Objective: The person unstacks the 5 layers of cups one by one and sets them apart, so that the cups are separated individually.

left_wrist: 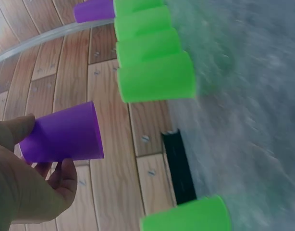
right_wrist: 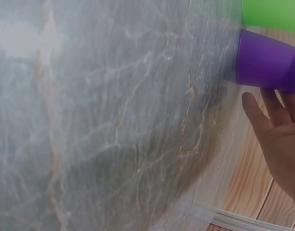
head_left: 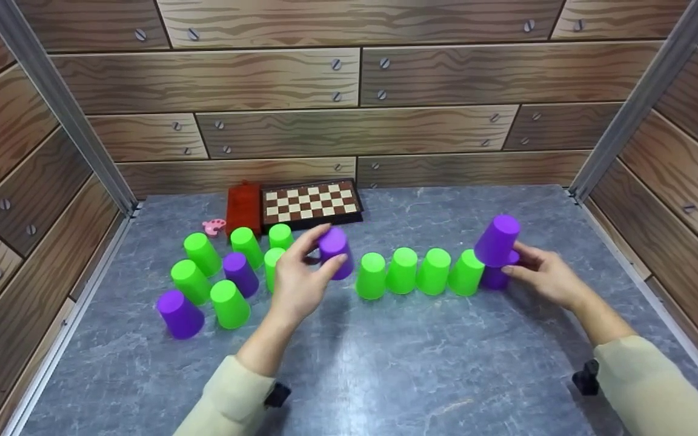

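My left hand (head_left: pixel 299 283) grips an upside-down purple cup (head_left: pixel 337 249) by its sides, held above the table just left of the row. Four-cornered row aside, several green cups (head_left: pixel 405 271) stand mouth-down in a line, with a purple cup (head_left: pixel 494 278) at the right end. Fingers and thumb of my right hand (head_left: pixel 548 280) are round that end cup, whose rim is down at the tabletop in the right wrist view. A second purple cup (head_left: pixel 498 240) sits higher, apparently over the last green cup and the end cup, leaning slightly; its base contact is partly hidden.
At left stands a loose group of green cups (head_left: pixel 190 282) and purple cups (head_left: pixel 180 315). Behind them lie a chequered board (head_left: pixel 309 203), a red pouch (head_left: pixel 243 209) and a small pink object (head_left: pixel 214 227). Wood-patterned walls (head_left: pixel 276 79) enclose the grey table (head_left: pixel 397 363).
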Tool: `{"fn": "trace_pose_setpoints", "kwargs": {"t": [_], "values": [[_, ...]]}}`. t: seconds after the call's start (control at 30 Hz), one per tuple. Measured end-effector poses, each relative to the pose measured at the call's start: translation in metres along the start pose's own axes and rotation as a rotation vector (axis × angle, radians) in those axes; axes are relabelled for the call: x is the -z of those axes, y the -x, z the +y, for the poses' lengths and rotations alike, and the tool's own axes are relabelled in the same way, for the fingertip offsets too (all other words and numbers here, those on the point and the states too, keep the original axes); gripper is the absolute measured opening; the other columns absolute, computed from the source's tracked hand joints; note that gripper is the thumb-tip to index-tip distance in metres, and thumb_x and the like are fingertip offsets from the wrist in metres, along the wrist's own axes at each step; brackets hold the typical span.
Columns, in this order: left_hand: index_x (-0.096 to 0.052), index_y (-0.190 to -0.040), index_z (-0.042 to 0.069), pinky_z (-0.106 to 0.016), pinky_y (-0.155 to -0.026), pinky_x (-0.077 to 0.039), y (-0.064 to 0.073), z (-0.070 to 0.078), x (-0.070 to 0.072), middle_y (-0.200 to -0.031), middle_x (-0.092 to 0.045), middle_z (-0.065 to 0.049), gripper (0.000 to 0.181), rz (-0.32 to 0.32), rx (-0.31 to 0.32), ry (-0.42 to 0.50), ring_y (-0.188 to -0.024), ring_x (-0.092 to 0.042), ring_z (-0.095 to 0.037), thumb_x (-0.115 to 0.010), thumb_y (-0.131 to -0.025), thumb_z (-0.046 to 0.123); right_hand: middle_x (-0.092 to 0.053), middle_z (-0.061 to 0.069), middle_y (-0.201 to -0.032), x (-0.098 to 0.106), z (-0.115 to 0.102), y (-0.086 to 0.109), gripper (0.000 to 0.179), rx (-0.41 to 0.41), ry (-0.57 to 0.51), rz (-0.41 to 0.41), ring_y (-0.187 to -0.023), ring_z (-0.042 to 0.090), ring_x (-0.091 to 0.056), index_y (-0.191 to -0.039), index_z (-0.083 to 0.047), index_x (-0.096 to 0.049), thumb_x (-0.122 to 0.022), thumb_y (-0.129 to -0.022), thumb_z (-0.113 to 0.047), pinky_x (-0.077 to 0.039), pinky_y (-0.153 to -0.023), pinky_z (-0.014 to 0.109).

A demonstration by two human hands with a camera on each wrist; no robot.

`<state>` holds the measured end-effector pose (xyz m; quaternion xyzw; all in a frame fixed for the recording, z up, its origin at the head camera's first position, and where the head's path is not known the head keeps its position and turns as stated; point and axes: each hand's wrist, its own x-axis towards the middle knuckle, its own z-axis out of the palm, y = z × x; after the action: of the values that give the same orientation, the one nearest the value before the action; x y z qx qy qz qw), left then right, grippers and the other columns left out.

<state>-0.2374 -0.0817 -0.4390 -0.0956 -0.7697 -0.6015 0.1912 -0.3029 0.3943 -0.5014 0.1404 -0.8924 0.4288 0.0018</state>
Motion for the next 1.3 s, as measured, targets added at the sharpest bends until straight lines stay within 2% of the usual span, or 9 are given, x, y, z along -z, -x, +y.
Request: {"fn": "trace_pose_setpoints", "kwargs": {"t": [0.1, 0.17, 0.57, 0.63, 0.73, 0.83, 0.93, 1.07, 1.3], "values": [[-0.070, -0.138, 0.010, -0.043, -0.093, -0.060, 0.006, -0.007, 0.011, -0.133, -0.072, -0.014, 0.054, 0.039, 0.011, -0.044, -0.120, -0.070, -0.029, -0.088, -0.087, 0.008, -0.056, 0.029, -0.147, -0.001, 0.000, 0.000, 0.065, -0.007, 0.005, -0.002, -0.130, 0.038, -0.060, -0.158, 0.003, -0.042, -0.072, -0.103, -0.013, -0.045, -0.095, 0.008], [-0.070, -0.138, 0.010, -0.044, -0.092, -0.060, 0.011, -0.011, 0.017, -0.133, -0.072, -0.014, 0.054, 0.056, 0.014, -0.068, -0.119, -0.070, -0.030, -0.088, -0.087, 0.009, -0.055, 0.030, -0.147, -0.001, -0.001, 0.001, 0.066, -0.007, 0.001, -0.006, -0.131, 0.043, -0.058, -0.158, 0.003, -0.041, -0.072, -0.103, -0.013, -0.045, -0.095, 0.008], [-0.070, -0.136, 0.004, -0.046, -0.089, -0.061, 0.037, -0.039, 0.046, -0.131, -0.073, -0.015, 0.054, 0.131, 0.053, -0.111, -0.114, -0.071, -0.031, -0.089, -0.086, 0.005, -0.053, 0.030, -0.150, 0.001, -0.006, 0.000, 0.069, -0.018, 0.014, -0.022, -0.133, 0.045, -0.056, -0.159, 0.002, -0.040, -0.072, -0.103, -0.022, -0.042, -0.097, 0.007], [-0.070, -0.136, 0.004, -0.049, -0.089, -0.060, 0.041, -0.043, 0.050, -0.129, -0.074, -0.015, 0.054, 0.140, 0.068, -0.112, -0.113, -0.071, -0.031, -0.089, -0.086, 0.005, -0.053, 0.029, -0.150, 0.001, -0.004, 0.000, 0.068, -0.016, 0.016, -0.021, -0.133, 0.039, -0.058, -0.159, 0.001, -0.040, -0.072, -0.103, -0.021, -0.042, -0.097, 0.007], [-0.069, -0.136, 0.003, -0.051, -0.091, -0.059, 0.047, -0.048, 0.053, -0.127, -0.074, -0.015, 0.053, 0.146, 0.087, -0.120, -0.116, -0.070, -0.032, -0.088, -0.086, 0.005, -0.055, 0.028, -0.149, 0.001, -0.002, 0.000, 0.067, 0.002, 0.007, -0.011, -0.127, 0.016, -0.062, -0.159, 0.001, -0.042, -0.073, -0.103, -0.017, -0.043, -0.097, 0.007], [-0.069, -0.137, 0.003, -0.051, -0.092, -0.058, 0.052, -0.051, 0.056, -0.128, -0.074, -0.016, 0.053, 0.149, 0.111, -0.134, -0.118, -0.069, -0.033, -0.088, -0.087, 0.004, -0.057, 0.029, -0.146, 0.000, 0.000, -0.001, 0.065, 0.022, -0.002, 0.002, -0.117, -0.006, -0.057, -0.158, 0.002, -0.044, -0.073, -0.102, -0.013, -0.044, -0.096, 0.007], [-0.068, -0.138, 0.004, -0.050, -0.092, -0.059, 0.056, -0.054, 0.058, -0.131, -0.072, -0.016, 0.053, 0.157, 0.139, -0.153, -0.119, -0.069, -0.033, -0.087, -0.088, 0.004, -0.057, 0.029, -0.146, -0.001, 0.000, -0.001, 0.065, 0.019, 0.003, 0.004, -0.114, -0.011, -0.055, -0.158, 0.002, -0.044, -0.073, -0.102, -0.013, -0.044, -0.096, 0.007], [-0.068, -0.139, 0.006, -0.050, -0.094, -0.059, 0.059, -0.054, 0.060, -0.134, -0.071, -0.015, 0.052, 0.181, 0.177, -0.179, -0.121, -0.068, -0.034, -0.085, -0.089, 0.004, -0.056, 0.029, -0.147, 0.000, -0.002, 0.000, 0.066, 0.002, 0.006, 0.004, -0.115, -0.007, -0.057, -0.158, 0.001, -0.044, -0.074, -0.102, -0.017, -0.044, -0.095, 0.007], [-0.066, -0.140, 0.006, -0.054, -0.101, -0.055, 0.059, -0.053, 0.062, -0.138, -0.069, -0.016, 0.052, 0.206, 0.229, -0.200, -0.128, -0.064, -0.037, -0.083, -0.091, 0.003, -0.057, 0.029, -0.145, 0.000, -0.003, 0.001, 0.066, 0.014, 0.020, 0.013, -0.125, 0.026, -0.063, -0.157, 0.003, -0.044, -0.074, -0.102, -0.019, -0.045, -0.095, 0.008]]}}
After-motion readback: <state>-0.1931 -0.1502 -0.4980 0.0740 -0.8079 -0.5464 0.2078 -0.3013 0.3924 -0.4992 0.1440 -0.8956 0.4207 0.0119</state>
